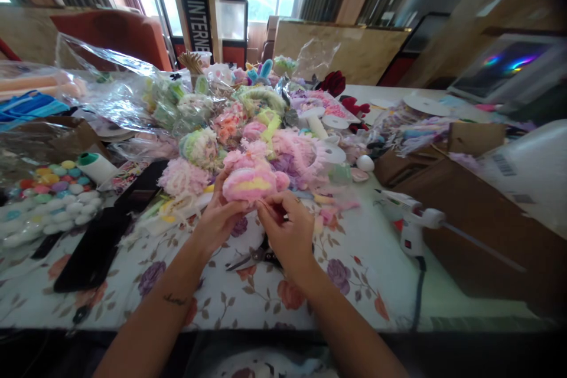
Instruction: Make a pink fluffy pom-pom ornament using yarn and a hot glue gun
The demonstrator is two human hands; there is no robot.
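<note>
A fluffy pink and yellow piece (250,182), made of soft chenille-like strands, is held up over the front of the table. My left hand (218,215) is closed around its left side and underside, with the thumb along the bottom. At its lower edge, the fingers of my right hand (287,227) are pinched together. Whether they grip the fluff or something small is hard to make out. Beneath my right hand lies a pair of scissors or snips (250,258) with metal blades and dark handles, partly hidden by the hand.
Coloured yarn balls (199,150) and trims heap up behind my hands. A white glue gun (411,224) stands right, before a cardboard box (478,230). A black phone (91,254), bagged pompoms (57,201) and a thread cone (95,168) lie left. Floral cloth (221,307) covers the table.
</note>
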